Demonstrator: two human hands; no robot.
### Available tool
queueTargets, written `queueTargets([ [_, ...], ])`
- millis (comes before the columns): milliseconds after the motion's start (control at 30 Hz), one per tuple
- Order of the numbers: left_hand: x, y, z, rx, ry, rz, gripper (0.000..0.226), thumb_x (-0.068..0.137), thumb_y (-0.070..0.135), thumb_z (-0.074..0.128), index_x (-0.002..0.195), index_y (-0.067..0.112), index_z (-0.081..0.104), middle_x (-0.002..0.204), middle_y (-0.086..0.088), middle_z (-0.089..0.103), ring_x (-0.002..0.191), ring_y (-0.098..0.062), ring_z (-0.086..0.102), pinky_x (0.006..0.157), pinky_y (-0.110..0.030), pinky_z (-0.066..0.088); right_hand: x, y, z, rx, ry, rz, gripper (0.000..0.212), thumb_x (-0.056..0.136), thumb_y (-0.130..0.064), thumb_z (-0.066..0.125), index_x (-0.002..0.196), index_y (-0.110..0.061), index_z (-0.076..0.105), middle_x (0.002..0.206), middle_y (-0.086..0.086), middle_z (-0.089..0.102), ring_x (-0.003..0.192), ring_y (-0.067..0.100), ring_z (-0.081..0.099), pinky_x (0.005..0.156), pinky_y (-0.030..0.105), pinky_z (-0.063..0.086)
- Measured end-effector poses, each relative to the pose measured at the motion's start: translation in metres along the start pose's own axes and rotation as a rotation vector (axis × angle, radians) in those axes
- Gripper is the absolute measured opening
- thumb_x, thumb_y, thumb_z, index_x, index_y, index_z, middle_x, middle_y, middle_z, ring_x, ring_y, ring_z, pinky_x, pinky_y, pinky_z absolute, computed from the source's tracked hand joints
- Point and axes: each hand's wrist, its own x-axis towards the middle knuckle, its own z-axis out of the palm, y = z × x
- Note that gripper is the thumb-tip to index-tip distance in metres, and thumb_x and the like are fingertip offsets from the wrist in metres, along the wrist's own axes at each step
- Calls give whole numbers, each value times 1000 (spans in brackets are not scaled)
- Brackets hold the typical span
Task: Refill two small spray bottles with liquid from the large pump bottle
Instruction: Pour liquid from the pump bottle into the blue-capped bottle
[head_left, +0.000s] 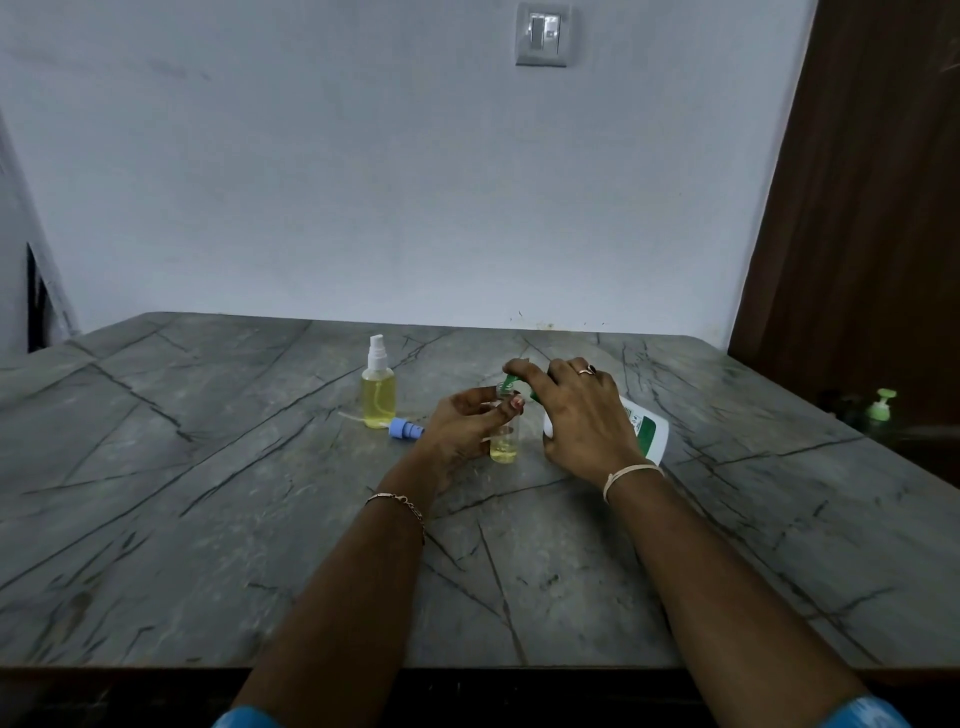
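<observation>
A small clear spray bottle (504, 448) stands uncapped on the grey marble table (208, 493), with a little yellow liquid at its bottom. My left hand (462, 423) holds it near the neck. My right hand (576, 410) lies over the large white pump bottle (647, 426), fingers on its green pump head (511, 382), whose nozzle sits over the small bottle's mouth. A second spray bottle (378, 392), nearly full of yellow liquid with a white sprayer on, stands to the left. A blue spray cap (405, 429) with its dip tube lies beside it.
A wall runs along the table's far edge, with a switch plate (542, 35) high up. A brown door (857, 208) is at the right. Another green pump dispenser (880, 405) stands beyond the table's right edge.
</observation>
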Motion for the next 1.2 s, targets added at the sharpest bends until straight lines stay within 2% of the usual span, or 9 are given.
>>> queueTargets([
  [167,0,0,0,-16,-8,12,28,83,15,69,110,8,64,113,-18,67,90,-22,64,77,-34,56,-2,2,0,-32,17,-23,101,67,-18,71,148,-38,15,101,6,56,99,27,52,83,41,43],
  [333,0,-1,0,-21,-19,23,32,83,13,69,113,4,64,107,-15,68,84,-18,66,73,-30,57,-6,2,-3,-7,45,-25,105,64,-49,69,149,-41,9,97,2,57,99,25,53,92,44,39],
  [400,1,-1,0,-27,-16,27,34,83,13,70,114,3,64,104,-13,68,82,-17,66,70,-28,58,-6,1,-5,-13,39,-22,109,64,-53,69,150,-42,2,99,4,58,101,26,53,96,46,38],
  [500,2,-1,0,-20,-1,25,35,82,13,70,115,2,63,102,-11,68,82,-18,65,69,-28,57,-6,-3,-7,-36,-9,-12,120,68,-39,76,147,-44,-14,101,7,57,101,27,52,87,42,44],
  [567,1,0,0,-6,-4,28,34,82,14,71,113,4,64,102,-10,68,84,-19,65,68,-27,57,-4,-5,-7,-44,-19,0,117,73,-24,72,146,-45,-16,102,8,56,100,28,51,82,41,45],
  [667,1,0,-1,9,-10,30,31,81,17,72,110,9,65,104,-10,69,89,-20,66,69,-28,58,-2,-4,-6,-36,-47,19,105,73,-11,66,147,-43,-2,108,7,55,105,28,49,88,41,42],
  [900,2,-1,-2,35,-10,20,34,78,19,74,111,11,65,107,-10,70,94,-21,67,81,-35,57,2,-4,-1,-17,-22,40,88,69,-8,70,139,-35,24,111,5,56,110,28,48,93,41,38],
  [1067,1,-1,-1,27,-25,32,18,78,16,74,95,19,67,96,-5,71,88,-18,67,80,-34,56,3,-7,-1,-9,6,42,80,68,-10,70,135,-31,32,114,4,55,111,27,47,94,40,37],
  [1200,2,-2,-2,34,-23,25,17,78,19,75,93,22,68,102,-8,71,93,-21,67,85,-39,56,2,-6,0,-37,9,35,84,67,-10,70,137,-32,28,111,5,56,108,27,49,92,40,39],
])
